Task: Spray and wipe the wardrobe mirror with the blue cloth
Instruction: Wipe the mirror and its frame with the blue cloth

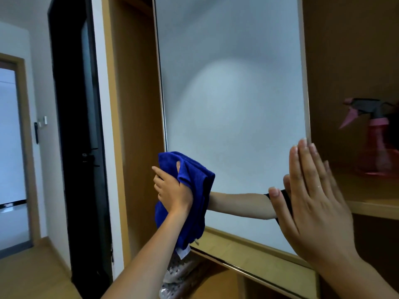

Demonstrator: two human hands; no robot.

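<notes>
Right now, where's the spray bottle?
In the head view the pink spray bottle stands at the far right on a wooden wardrobe shelf, just past the mirror's right edge and above the flat right hand.

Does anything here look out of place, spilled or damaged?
Nothing stands out. The left hand presses the blue cloth on the mirror, the right hand lies flat against its edge, and the pink spray bottle stands upright.
</notes>
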